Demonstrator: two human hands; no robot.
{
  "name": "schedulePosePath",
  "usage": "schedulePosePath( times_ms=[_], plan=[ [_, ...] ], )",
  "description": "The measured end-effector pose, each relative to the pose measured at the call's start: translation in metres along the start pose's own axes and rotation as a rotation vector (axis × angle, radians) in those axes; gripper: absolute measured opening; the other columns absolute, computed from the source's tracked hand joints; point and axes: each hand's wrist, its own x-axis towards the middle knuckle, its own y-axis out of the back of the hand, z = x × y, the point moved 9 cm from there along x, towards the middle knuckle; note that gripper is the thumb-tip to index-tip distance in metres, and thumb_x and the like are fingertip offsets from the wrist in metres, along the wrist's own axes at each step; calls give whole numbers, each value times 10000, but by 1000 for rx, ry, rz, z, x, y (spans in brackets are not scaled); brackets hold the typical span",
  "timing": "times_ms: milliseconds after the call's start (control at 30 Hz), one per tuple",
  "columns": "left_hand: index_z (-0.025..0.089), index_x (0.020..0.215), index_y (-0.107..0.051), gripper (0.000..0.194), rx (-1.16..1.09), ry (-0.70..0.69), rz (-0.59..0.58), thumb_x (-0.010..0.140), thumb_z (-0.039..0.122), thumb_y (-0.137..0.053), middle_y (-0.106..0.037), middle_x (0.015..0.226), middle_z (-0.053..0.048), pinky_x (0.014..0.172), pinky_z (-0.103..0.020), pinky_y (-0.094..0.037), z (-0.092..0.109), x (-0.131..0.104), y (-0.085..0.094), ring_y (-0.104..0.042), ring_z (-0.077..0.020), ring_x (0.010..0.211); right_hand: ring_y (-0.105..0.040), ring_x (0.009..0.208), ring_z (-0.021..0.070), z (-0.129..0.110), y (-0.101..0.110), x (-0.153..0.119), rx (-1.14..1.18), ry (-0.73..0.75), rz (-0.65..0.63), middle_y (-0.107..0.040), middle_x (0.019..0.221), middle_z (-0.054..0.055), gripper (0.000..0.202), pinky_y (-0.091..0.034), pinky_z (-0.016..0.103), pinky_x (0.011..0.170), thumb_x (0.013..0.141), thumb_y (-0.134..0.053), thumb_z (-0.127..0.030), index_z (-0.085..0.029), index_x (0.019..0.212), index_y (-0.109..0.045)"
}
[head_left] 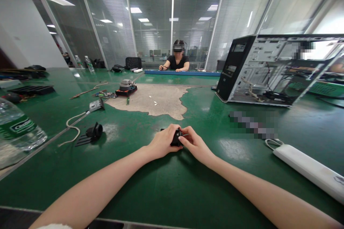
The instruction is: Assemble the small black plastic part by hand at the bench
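A small black part [176, 138] is held between both hands over the green table [150, 186], near the middle of the view. My left hand [163, 141] wraps round it from the left and covers much of it. From the right, the thumb and fingers of my right hand [194, 143] pinch at its right side. What exactly the part is cannot be made out. To the left on the table lies a black piece with a round end and flat prongs [94, 133].
An open computer case [236, 68] stands at the right, with a white power strip [309, 171] nearer. At the left are a water bottle [20, 125], a cord [72, 123] and a metal bracket [96, 105]. A heat sink fan [127, 86] sits further back. A person [177, 61] sits opposite.
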Motion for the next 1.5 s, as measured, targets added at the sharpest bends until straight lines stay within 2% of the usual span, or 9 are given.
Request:
schedulePosePath(
  times_ms=[167,467,567,700,833,1000,1233,1500],
  plan=[
    [228,1107,-312,552,-8,-2,-2,662,317,-627,-473,1074,-49,728,-335,-440,0,-1,0,-537,-215,893,-544,834,139,-11,5,-3,-93,110,70,-509,906,19,114,-475,287,740,776,-502,-225,-209,887,-482],
    [231,1107,-321,556,-24,11,5,656,334,-629,-471,1074,-54,729,-340,-433,-2,0,0,-537,-217,895,-562,798,140,2,1,1,36,-27,9,-542,879,23,173,-489,299,698,789,-481,-259,-209,946,-429],
    [233,1105,-319,560,-23,12,0,648,308,-633,-471,1074,-50,722,-336,-434,-1,0,0,-540,-214,886,-561,794,137,-4,0,-2,-15,26,8,-536,883,19,163,-489,297,704,785,-488,-247,-212,937,-442],
    [235,1107,-313,558,-14,17,-4,652,307,-629,-473,1074,-46,721,-333,-437,-1,-1,0,-541,-216,891,-543,837,139,-14,5,-3,-111,120,67,-514,913,22,121,-475,294,747,777,-497,-232,-207,895,-482],
    [230,1110,-310,559,-15,18,0,659,332,-625,-475,1071,-49,730,-340,-437,-1,0,0,-540,-216,890,-548,828,140,-8,5,-1,-49,68,62,-518,869,14,103,-483,285,716,784,-491,-253,-201,870,-466],
    [231,1109,-313,554,-20,16,-2,661,331,-624,-475,1076,-53,734,-346,-435,0,0,0,-535,-220,900,-560,776,132,1,1,0,41,-31,21,-530,894,26,196,-496,290,681,788,-487,-268,-206,962,-424],
    [231,1106,-312,561,-9,20,-14,651,292,-635,-474,1074,-47,732,-342,-439,0,-1,1,-541,-218,896,-540,840,146,-13,5,-4,-107,107,61,-522,923,27,147,-469,315,760,776,-499,-226,-208,919,-477],
    [222,1112,-306,569,4,12,-1,660,339,-630,-470,1077,-54,738,-348,-440,0,0,-1,-537,-222,900,-561,779,136,3,2,1,37,-30,18,-536,870,20,168,-494,290,674,788,-487,-271,-205,933,-435]
  ],
)
